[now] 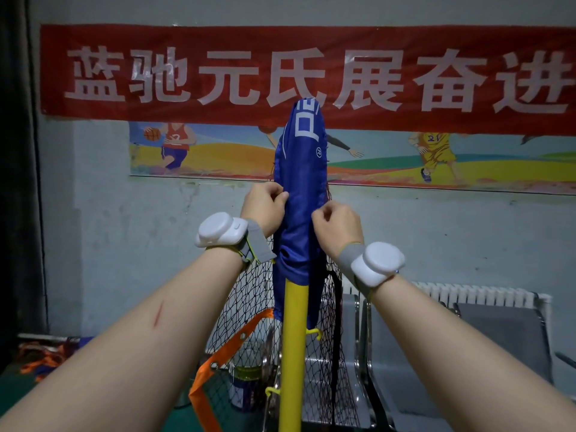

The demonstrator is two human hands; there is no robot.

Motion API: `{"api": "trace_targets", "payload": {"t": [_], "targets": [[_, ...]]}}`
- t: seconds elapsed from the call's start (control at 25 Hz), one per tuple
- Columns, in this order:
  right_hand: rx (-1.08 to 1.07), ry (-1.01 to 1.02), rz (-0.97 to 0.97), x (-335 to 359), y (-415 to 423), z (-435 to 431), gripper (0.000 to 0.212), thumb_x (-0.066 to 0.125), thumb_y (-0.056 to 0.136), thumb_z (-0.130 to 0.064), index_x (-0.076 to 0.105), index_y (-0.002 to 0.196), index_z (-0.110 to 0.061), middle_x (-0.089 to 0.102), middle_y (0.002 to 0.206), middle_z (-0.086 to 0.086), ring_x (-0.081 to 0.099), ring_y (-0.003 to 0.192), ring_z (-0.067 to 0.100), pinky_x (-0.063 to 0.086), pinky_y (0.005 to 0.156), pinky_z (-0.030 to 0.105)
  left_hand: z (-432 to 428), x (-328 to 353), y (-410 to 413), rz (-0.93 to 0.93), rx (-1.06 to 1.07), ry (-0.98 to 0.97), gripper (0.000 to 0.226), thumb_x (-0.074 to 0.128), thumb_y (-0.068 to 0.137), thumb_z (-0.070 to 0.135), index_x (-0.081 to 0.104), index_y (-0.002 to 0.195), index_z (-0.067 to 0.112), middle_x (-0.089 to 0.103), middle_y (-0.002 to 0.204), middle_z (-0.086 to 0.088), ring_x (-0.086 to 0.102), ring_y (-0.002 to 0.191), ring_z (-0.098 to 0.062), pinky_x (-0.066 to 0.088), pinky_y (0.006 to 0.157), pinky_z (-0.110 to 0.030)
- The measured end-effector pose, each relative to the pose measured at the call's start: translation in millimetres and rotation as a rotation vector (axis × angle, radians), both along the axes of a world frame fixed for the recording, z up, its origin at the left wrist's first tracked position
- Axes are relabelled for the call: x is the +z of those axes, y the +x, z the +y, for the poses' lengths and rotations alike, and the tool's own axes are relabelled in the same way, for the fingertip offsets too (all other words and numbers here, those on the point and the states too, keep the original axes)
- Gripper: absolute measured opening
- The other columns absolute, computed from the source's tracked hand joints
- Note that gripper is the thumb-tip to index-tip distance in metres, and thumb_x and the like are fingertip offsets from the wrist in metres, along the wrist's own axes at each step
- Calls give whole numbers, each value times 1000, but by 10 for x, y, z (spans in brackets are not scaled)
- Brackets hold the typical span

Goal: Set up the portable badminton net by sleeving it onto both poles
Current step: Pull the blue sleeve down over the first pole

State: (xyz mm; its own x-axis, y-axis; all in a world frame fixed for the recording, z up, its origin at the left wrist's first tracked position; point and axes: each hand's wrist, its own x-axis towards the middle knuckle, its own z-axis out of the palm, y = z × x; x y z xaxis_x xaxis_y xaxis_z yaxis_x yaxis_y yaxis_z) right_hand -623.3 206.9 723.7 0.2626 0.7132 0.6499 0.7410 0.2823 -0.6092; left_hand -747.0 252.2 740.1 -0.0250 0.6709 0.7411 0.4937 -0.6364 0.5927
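Pinching blue sleeve (304, 169) from both sides: left hand (265, 207) on its left edge, right hand (338, 229) on its right edge, slightly lower, fingers of both curled tight onto fabric. Sleeved over the top of upright yellow pole (293, 338), bunched, with bare pole below the hem. Hanging beside the pole: black netting (258, 294), orange strap (215, 366). Behind: red banner (218, 35) on the wall, grey seats (505, 332) lower right.

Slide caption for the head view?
Left hand and right hand pinch the blue net sleeve pulled over the upright yellow pole.
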Motion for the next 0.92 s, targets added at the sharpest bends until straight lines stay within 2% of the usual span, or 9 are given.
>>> {"api": "trace_targets", "payload": {"t": [0.12,0.24,0.44,0.56,0.76,0.84,0.88,0.92], "targets": [[14,116,49,112,-52,-14,22,45,91,-22,60,94,-5,66,100,18,57,96,36,42,79,35,-2,-24,-7,41,11,-1,23,52,88,12,56,67,4,63,75,-25,63,80,-39,52,79,-41],[-1,127,-18,162,-32,-1,21,43,93,-18,57,97,-2,65,101,19,56,96,37,40,77,36,-10,-37,-20,69,11,-16,28,52,89,12,51,61,9,62,74,-23,63,81,-39,51,77,-41],[-21,82,-40,22,-63,-24,15,43,89,-14,54,89,-4,64,95,22,56,90,41,43,75,41,-67,-157,-41,136,10,-63,23,51,91,14,55,68,8,62,75,-18,62,82,-35,48,75,-34],[-5,33,-50,-189,-78,-66,6,44,86,-14,45,81,-12,63,89,20,55,82,39,41,69,38,-84,-341,-63,200,29,-91,23,51,91,15,53,69,12,59,76,-14,59,82,-33,47,76,-34],[-17,-77,-85,-457,-91,-124,7,45,85,-14,43,78,-13,54,78,11,48,74,31,36,64,32,-102,-599,-105,267,38,-222,26,51,91,16,51,65,13,55,73,-11,52,74,-27,44,72,-32],[-13,-107,-68,-422,-46,-147,7,47,83,-17,48,77,-13,56,78,8,51,76,31,38,66,31,-136,-540,-97,254,29,-219,18,51,89,13,61,74,8,61,80,-13,56,80,-28,47,78,-33],[-14,-113,-57,-369,-24,-155,8,49,82,-19,52,78,-12,57,79,7,52,78,30,38,67,30,-156,-478,-84,203,9,-192,15,51,88,11,65,87,7,65,91,-15,59,87,-30,48,84,-33],[-19,-106,-39,-299,-8,-160,12,50,82,-21,55,81,-11,58,80,6,52,79,29,38,68,30,-186,-390,-63,135,-10,-163,21,50,88,10,64,102,7,66,102,-14,60,96,-30,46,88,-32]]}}
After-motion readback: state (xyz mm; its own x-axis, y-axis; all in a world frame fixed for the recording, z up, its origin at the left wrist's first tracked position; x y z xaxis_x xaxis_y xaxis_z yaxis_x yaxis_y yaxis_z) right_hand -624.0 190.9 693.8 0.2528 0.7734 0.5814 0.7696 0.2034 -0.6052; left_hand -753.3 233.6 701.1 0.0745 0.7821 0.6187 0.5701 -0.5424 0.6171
